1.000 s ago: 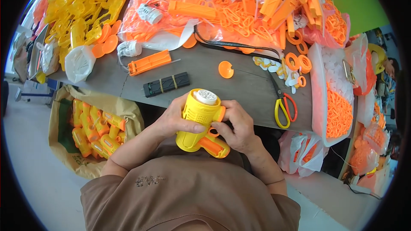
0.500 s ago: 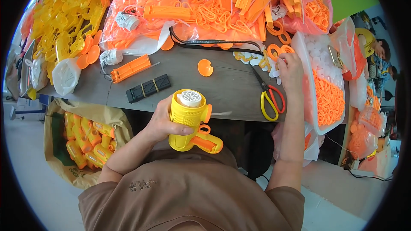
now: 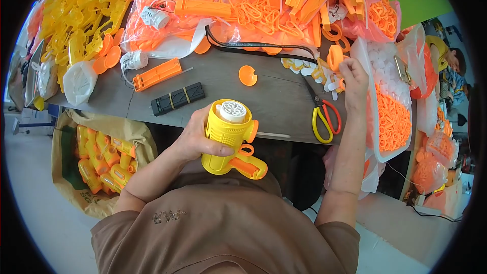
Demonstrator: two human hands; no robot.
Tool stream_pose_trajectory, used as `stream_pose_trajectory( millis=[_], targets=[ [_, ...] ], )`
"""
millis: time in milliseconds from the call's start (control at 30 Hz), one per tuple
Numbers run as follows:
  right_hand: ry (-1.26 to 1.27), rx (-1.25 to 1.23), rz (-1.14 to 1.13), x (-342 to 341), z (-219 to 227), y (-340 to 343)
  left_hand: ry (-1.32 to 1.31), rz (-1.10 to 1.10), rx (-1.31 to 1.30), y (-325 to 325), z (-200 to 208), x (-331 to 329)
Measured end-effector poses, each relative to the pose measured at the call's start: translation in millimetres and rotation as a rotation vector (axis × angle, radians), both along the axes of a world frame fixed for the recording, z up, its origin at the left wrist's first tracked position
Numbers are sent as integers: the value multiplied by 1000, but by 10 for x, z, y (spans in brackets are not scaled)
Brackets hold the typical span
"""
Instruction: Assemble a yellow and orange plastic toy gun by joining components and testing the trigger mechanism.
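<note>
My left hand [image 3: 198, 134] is wrapped round a yellow bubble gun [image 3: 219, 137] with orange parts, its open end tilted up. A white round nozzle [image 3: 234, 109] with several holes sits inside that end. At the right of the table, my right hand [image 3: 353, 78] pinches an orange ring [image 3: 335, 58], which stands tilted above the surface. Scissors [image 3: 324, 116] with a red and a yellow handle lie just left of my right forearm. Farther left are a notched orange disc [image 3: 247, 75], a black case [image 3: 177, 98] with bands round it and an orange battery case [image 3: 158, 74].
A bag of yellow bubble guns [image 3: 101, 162] stands below the table on the left. Piles of yellow parts [image 3: 86, 20] and orange parts [image 3: 177, 7] cover the back. At the right, a white bin [image 3: 379, 149] holds small orange rings and white pieces.
My right hand has lifted an orange ring off the table and turned it more upright. My left hand and the bubble gun have shifted slightly, the open end now tilted a little more.
</note>
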State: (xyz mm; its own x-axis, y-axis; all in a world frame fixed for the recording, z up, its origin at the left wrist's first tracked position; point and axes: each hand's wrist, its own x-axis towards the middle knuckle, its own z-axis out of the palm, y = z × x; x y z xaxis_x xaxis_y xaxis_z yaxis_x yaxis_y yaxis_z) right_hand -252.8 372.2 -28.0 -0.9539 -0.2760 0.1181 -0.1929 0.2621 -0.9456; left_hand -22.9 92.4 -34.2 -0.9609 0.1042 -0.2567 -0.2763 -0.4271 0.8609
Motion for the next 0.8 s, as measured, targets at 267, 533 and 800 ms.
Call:
stream_pose_trajectory(
  millis=[267, 533, 800],
  targets=[
    [-342, -113, 342, 653, -13, -490, 170, -38, -79, -11, -51, 58],
    [332, 517, 354, 777, -153, -933, 88, -58, -88, 50, -41, 111],
    [500, 530, 433, 975, -126, -637, 39, -36, -84, 11, -131, 141]
  ],
)
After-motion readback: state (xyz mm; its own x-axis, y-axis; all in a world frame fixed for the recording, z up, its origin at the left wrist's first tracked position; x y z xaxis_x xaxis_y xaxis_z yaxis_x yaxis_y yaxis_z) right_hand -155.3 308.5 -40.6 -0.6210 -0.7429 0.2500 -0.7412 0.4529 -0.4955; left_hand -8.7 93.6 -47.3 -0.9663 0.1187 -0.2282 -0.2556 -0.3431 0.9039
